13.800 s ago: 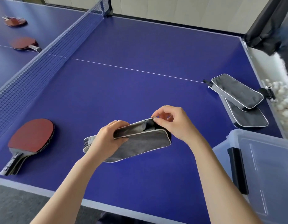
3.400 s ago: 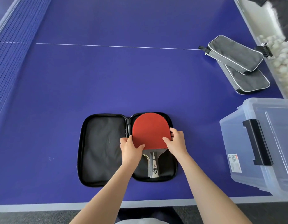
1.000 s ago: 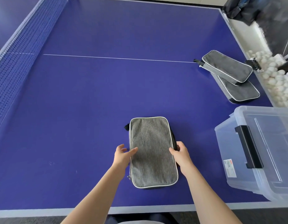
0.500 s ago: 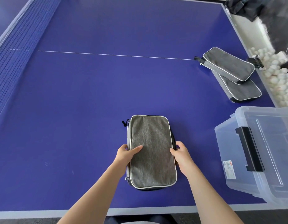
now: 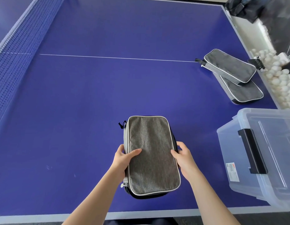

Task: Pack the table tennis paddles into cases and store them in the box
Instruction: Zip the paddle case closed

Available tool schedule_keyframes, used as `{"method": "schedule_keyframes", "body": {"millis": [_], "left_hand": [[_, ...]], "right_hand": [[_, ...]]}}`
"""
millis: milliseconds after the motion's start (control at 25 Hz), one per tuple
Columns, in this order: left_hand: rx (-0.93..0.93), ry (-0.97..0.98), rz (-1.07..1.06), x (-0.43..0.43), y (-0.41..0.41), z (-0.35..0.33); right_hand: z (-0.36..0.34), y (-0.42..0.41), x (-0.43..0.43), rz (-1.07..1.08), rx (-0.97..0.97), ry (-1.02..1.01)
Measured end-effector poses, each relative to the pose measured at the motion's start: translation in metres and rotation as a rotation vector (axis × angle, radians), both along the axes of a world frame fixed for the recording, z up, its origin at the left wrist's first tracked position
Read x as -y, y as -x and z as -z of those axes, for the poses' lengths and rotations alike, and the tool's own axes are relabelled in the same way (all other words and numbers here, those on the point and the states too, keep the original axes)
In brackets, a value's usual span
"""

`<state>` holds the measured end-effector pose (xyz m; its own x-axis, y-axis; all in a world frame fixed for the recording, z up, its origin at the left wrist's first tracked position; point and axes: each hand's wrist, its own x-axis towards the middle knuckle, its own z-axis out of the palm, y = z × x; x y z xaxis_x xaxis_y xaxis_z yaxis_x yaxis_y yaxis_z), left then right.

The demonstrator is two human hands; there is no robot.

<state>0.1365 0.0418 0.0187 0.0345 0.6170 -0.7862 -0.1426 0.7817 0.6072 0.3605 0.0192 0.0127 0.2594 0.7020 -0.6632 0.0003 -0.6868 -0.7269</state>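
A grey paddle case (image 5: 151, 153) with pale piping lies folded closed near the table's front edge, its near end slightly raised. My left hand (image 5: 124, 158) grips its left edge, thumb on top and fingers under. On the right edge my right hand (image 5: 184, 158) holds it the same way. The zipper pulls (image 5: 123, 185) sit at the near left corner, and the side seam looks unzipped. No paddle shows. A clear plastic box (image 5: 261, 153) with a black latch stands at the right, lid on.
Two more grey cases (image 5: 233, 75) lie stacked at the far right of the blue table (image 5: 92, 95). Beyond the table's right edge, a tray holds several white balls (image 5: 280, 78). The net (image 5: 15, 51) runs along the left side.
The paddle went into the open case, which was folded closed. Over the last second both hands closed onto the case's side edges and its near end lifted slightly.
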Motion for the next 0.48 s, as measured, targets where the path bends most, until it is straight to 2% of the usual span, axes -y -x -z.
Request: {"method": "schedule_keyframes", "body": {"millis": [240, 360, 480], "left_hand": [[0.051, -0.007, -0.204, 0.007, 0.021, -0.017], [0.072, -0.039, -0.376, 0.004, 0.031, -0.027], [0.045, -0.113, -0.538, -0.009, 0.039, -0.04]], "right_hand": [[-0.027, 0.012, -0.011, -0.115, 0.016, -0.092], [-0.041, 0.026, -0.005, -0.115, 0.199, -0.241], [-0.048, 0.048, 0.023, -0.006, 0.412, -0.442]]}}
